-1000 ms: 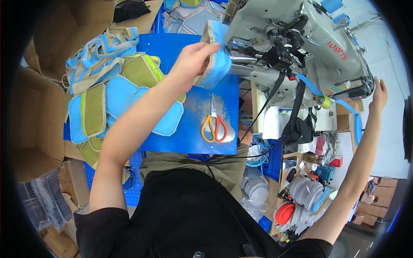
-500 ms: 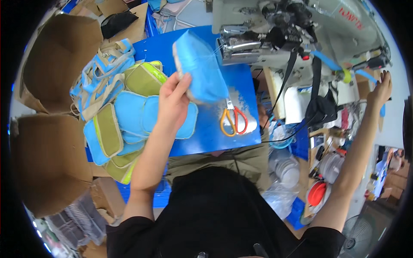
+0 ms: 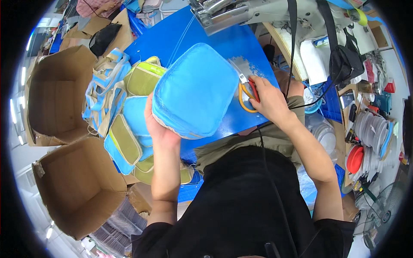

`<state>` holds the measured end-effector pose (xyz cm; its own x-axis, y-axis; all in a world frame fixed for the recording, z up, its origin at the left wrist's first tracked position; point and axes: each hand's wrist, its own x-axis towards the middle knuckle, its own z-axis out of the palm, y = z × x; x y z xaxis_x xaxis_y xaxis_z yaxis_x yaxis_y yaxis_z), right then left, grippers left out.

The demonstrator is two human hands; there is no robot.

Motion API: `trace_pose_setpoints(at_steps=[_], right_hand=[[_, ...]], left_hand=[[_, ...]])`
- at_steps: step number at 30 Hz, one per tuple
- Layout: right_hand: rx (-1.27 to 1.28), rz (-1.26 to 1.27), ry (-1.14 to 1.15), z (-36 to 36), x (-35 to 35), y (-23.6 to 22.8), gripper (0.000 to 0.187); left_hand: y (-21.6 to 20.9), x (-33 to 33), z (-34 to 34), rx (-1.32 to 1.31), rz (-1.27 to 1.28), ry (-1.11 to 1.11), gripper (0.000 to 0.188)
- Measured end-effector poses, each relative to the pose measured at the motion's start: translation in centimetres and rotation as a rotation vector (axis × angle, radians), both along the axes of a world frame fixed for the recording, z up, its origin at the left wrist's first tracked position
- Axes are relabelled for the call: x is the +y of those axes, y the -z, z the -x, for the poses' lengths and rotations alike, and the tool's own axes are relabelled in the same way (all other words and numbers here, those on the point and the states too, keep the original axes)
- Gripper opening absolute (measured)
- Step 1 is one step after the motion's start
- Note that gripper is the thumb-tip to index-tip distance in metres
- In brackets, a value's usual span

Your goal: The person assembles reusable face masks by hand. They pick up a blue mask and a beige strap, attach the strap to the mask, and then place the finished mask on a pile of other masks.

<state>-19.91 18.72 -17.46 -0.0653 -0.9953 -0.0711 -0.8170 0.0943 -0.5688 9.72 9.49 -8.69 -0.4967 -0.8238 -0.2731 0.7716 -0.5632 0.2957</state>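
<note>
Scissors between pouch and right hand

The scissors (image 3: 243,79) lie on the desk (image 3: 254,42), just to the left of the right hand (image 3: 271,99) and just right of the pouch (image 3: 195,90). Their long axis slants: the handles sit nearer the person, the blades point away and leftward, toward the pouch's far right corner. The right hand is clearly the nearer one; the whole pouch stands between the scissors and the left hand (image 3: 162,134).

The right hand's fingers touch the red handle, the thumb beside it; whether they are closed around it, or through the loop, I cannot tell. The left hand is clamped on the pouch at its near left edge, with part of the grip hidden underneath. The pouch is held in front of the person, broad blue face up, nearly square, so no long axis stands out. Whether it touches the desk is not clear.

Fine threads (image 3: 182,41) run from the pouch's far left side up to the machine (image 3: 258,10), on the side away from the scissors. Left of the left hand lies a pile (image 3: 127,137) of blue and olive pieces.
</note>
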Motion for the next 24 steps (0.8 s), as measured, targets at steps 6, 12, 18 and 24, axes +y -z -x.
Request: trace_pose_setpoints(at_steps=[6,12,18,24], right_hand=[[-0.406,-0.279,0.111,2.0,0.1,-0.7,0.08],[-0.795,-0.139,0.123,0.8,3.0,-6.8,0.069],[-0.558,0.166,-0.128,-3.1,-0.9,-12.2,0.059],[-0.803,-0.023,0.038,-3.3,-2.4,-10.5,0.048]], left_hand=[[0.2,0.1,0.5,-0.064,-0.083,-0.033,0.041],[0.2,-0.2,1.4,-0.089,-0.037,-0.018,0.039],[0.1,-0.2,2.0,-0.139,0.014,0.038,0.037],[0.3,0.2,0.3,-0.198,0.015,-0.049,0.04]])
